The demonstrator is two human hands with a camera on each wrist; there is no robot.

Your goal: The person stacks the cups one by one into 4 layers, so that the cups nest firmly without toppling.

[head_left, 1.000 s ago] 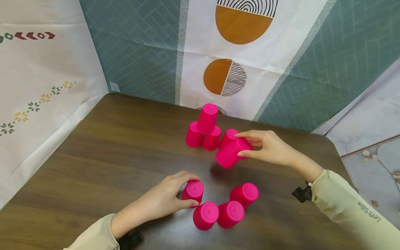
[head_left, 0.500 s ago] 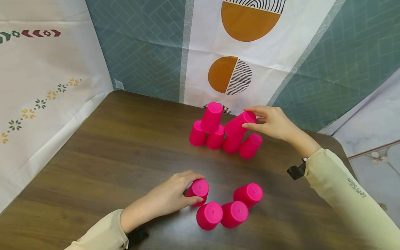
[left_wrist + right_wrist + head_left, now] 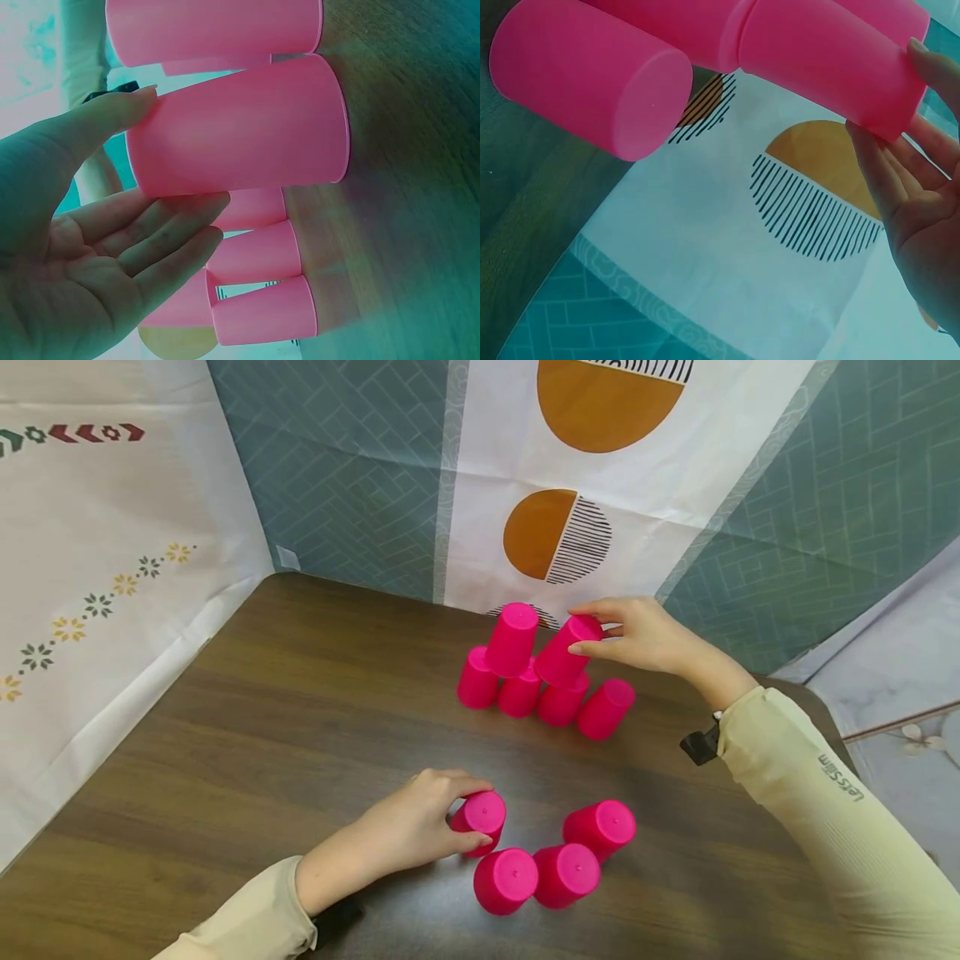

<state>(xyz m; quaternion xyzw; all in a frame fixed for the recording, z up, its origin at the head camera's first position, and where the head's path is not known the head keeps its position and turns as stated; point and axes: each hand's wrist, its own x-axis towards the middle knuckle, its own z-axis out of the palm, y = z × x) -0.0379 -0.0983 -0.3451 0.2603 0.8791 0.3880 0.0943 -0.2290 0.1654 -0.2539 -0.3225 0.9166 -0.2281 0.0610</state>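
Note:
At the back of the table, several upside-down pink cups form a row, with one pink cup (image 3: 513, 641) resting across the left pair. My right hand (image 3: 645, 635) pinches another pink cup (image 3: 562, 653) near its base, thumb on one side and fingers on the other. In the head view its rim is over the row's third cup (image 3: 562, 702); the right wrist view shows the held cup (image 3: 829, 64) from the side. Nearer me, my left hand (image 3: 416, 822) grips an upside-down pink cup (image 3: 480, 818) standing on the table, also large in the left wrist view (image 3: 240, 131).
Three more upside-down cups stand to the right of my left hand, including a front cup (image 3: 506, 881) and a right cup (image 3: 600, 828). The row's rightmost cup (image 3: 606, 708) has nothing on top. A patterned cloth (image 3: 517, 527) hangs behind the wooden table (image 3: 300, 693).
My right hand has carried its cup up and back from in front of the row to above its right part, then slightly left and down. The left hand has stayed on its cup.

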